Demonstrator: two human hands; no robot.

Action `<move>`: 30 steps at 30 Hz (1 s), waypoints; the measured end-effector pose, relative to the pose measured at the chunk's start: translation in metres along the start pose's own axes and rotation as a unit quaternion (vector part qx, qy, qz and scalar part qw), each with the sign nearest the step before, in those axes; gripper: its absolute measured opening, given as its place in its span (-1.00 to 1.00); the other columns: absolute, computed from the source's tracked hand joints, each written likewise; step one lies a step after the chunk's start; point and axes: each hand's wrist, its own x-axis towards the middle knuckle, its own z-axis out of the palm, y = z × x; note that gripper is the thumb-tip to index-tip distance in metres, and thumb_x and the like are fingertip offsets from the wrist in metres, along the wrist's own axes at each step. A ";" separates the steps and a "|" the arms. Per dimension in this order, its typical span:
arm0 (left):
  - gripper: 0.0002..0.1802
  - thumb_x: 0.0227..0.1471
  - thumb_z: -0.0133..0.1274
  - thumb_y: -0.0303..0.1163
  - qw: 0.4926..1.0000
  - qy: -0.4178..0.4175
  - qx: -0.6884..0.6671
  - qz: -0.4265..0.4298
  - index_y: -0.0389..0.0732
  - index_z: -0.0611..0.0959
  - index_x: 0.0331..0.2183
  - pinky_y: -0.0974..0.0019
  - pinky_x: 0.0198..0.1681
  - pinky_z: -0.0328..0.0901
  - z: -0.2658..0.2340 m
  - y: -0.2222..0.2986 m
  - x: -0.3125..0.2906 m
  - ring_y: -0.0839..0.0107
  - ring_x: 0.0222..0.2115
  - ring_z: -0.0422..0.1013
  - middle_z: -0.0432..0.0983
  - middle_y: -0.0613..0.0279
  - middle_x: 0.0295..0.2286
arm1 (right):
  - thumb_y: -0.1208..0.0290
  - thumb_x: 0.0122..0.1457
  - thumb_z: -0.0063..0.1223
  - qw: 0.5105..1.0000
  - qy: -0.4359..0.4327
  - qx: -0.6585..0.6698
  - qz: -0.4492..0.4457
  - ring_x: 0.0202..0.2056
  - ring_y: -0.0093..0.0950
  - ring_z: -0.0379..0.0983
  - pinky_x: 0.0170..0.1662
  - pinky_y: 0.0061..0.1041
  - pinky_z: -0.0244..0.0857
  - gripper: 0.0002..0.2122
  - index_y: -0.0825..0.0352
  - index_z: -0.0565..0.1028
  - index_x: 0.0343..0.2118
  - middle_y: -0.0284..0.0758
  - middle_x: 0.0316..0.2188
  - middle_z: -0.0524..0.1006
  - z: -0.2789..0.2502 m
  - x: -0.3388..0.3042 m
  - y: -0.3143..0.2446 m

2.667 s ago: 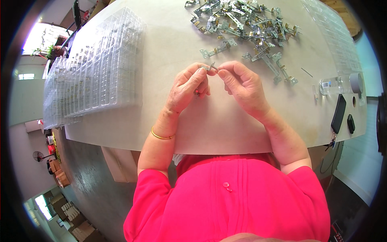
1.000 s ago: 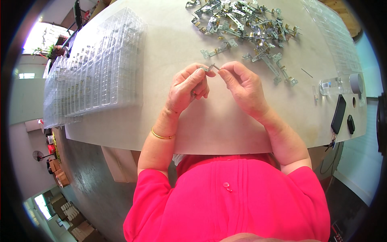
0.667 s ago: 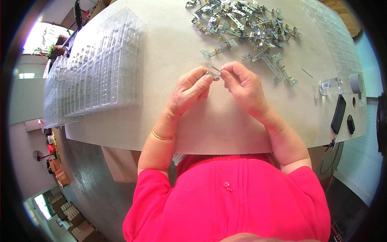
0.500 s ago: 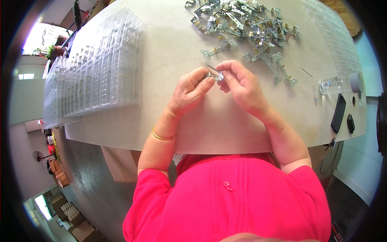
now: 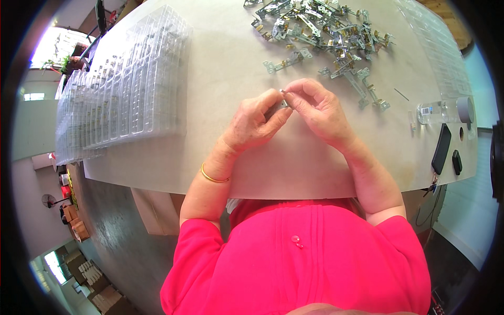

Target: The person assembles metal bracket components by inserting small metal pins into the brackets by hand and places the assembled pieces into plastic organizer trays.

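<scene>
Above the middle of the table, my left hand grips a small silver metal bracket, mostly covered by the fingers. The fingertips of my right hand pinch together at the bracket's far end, touching it; whether they hold a separate small piece cannot be made out. Beyond my hands, a heap of similar metal brackets with brass-coloured parts spreads over the far side. One loose bracket lies at the heap's near left edge.
Stacked clear plastic trays stand at the left, holding small parts. More clear trays lie far right. Near the right edge are a clear jar with a grey lid, a black phone, a small black object and a thin rod.
The bracket has turned between my hands, and less of it shows now. My left fingers have closed further over it, while my right fingertips have come together at its far end.
</scene>
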 end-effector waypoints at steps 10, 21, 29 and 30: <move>-0.87 0.05 0.18 -0.50 0.997 0.056 0.051 0.006 -0.27 0.52 -0.40 0.29 -0.61 0.19 0.007 0.003 0.002 0.38 -0.72 0.25 0.33 0.16 -0.68 | 0.46 0.32 0.07 0.995 0.068 0.022 -0.071 -0.30 -0.69 0.42 -0.22 -0.65 0.35 -0.91 0.32 0.52 -0.19 -0.46 -0.29 0.50 0.002 0.002 0.001; -0.70 0.18 0.05 -0.30 0.997 0.040 -0.057 -0.041 -0.33 0.60 -0.15 0.46 -0.42 0.26 -0.001 -0.002 0.000 0.57 -0.53 0.35 0.50 0.31 -0.52 | 0.46 0.33 0.05 0.997 0.078 0.000 -0.017 -0.37 -0.69 0.48 -0.25 -0.65 0.43 -0.91 0.35 0.51 -0.21 -0.45 -0.39 0.54 0.000 0.001 -0.009; -0.56 0.20 0.00 -0.27 0.924 -0.077 -0.336 -0.167 -0.33 0.54 0.03 0.39 -0.30 0.38 -0.012 -0.001 0.001 0.42 -0.41 0.52 0.62 0.09 -0.33 | 0.45 0.33 0.05 0.995 0.093 0.013 -0.045 -0.37 -0.67 0.49 -0.26 -0.63 0.44 -0.91 0.35 0.50 -0.22 -0.43 -0.41 0.54 -0.006 0.004 -0.012; -0.53 0.20 0.02 -0.26 0.910 -0.101 -0.368 -0.163 -0.34 0.52 0.05 0.37 -0.28 0.40 -0.012 -0.003 0.002 0.40 -0.41 0.53 0.62 0.05 -0.32 | 0.45 0.33 0.05 0.995 0.093 0.013 -0.045 -0.37 -0.67 0.49 -0.26 -0.63 0.44 -0.91 0.35 0.50 -0.22 -0.43 -0.41 0.54 -0.005 0.004 -0.012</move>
